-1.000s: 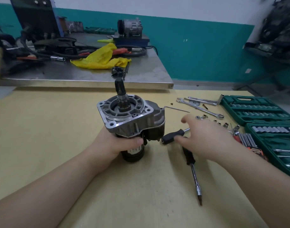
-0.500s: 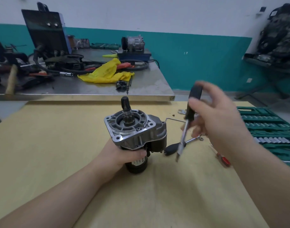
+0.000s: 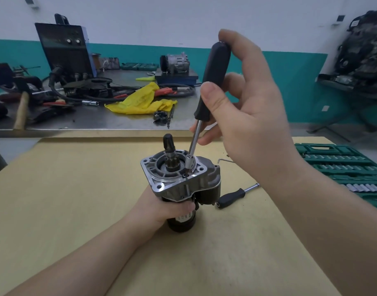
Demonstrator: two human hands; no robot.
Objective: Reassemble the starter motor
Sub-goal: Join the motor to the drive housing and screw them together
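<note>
The starter motor (image 3: 201,178) stands upright on the wooden table (image 3: 76,199), its silver flanged housing on top and its black pinion shaft (image 3: 169,146) sticking up. My left hand (image 3: 162,207) grips the black motor body below the housing. My right hand (image 3: 243,107) holds a black-handled nut driver (image 3: 213,82) tilted above the motor. The driver's socket tip (image 3: 189,162) sits on a bolt on the housing's top face, right of the shaft.
A second black-handled driver (image 3: 232,197) lies on the table right of the motor, with a hex key (image 3: 224,160) behind it. Green socket cases (image 3: 337,165) lie open at the right. A steel bench (image 3: 98,120) behind carries a yellow rag (image 3: 140,101), cables, a welder and a compressor.
My right hand picked up the long driver from the table, raised it and set its tip onto the housing. My left hand kept its grip on the motor.
</note>
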